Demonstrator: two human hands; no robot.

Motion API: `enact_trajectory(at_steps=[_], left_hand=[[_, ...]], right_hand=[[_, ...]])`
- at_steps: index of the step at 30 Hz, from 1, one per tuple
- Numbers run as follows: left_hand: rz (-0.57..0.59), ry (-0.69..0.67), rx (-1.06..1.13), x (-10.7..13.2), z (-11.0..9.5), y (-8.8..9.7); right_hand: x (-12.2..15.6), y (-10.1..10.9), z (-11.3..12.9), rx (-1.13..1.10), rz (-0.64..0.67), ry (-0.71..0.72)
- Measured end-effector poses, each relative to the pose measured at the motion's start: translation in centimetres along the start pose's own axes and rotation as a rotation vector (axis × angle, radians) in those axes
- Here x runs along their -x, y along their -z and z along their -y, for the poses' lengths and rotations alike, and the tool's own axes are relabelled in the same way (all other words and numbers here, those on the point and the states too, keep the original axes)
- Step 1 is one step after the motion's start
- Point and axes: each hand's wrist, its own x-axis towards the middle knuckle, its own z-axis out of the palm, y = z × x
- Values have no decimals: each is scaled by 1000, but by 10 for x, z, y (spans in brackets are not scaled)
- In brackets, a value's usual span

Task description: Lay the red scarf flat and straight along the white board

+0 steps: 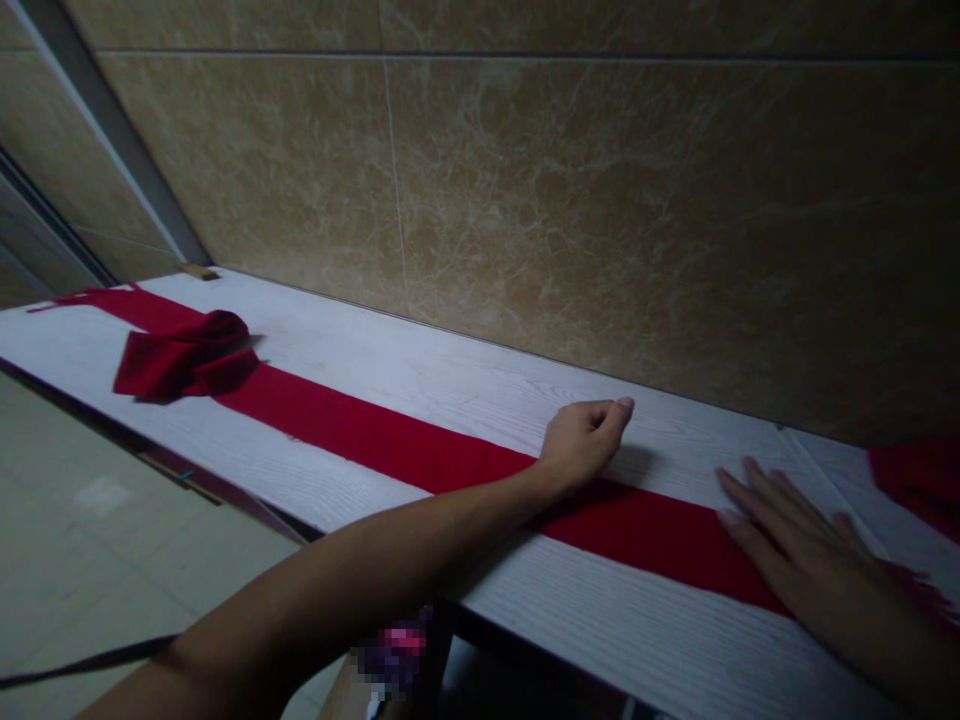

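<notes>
A long red scarf [390,436] lies stretched along a white wood-grain table [420,365]. Its far left part is bunched into a crumpled heap [184,355]. My left hand [581,442] rests on the scarf's upper edge near the middle, fingers curled in with nothing visibly inside. My right hand [799,535] lies flat on the scarf's right end, fingers stretched out and together. The fringe [919,585] of that end shows beside my right wrist.
A beige tiled wall [600,200] runs right behind the table. More red cloth [915,480] lies at the far right edge. The table's front edge drops to a pale tiled floor [97,520] on the left. A small brown object [199,271] sits at the table's back left corner.
</notes>
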Motion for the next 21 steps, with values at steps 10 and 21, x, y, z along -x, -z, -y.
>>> enact_trajectory(at_steps=[10,21], left_hand=[[-5,-4,28,-1,3,-1],[-8,-23,18,-1,5,0]], right_hand=[[-37,24,173,-220,211,249],[-28,5,146,-128,138,247]])
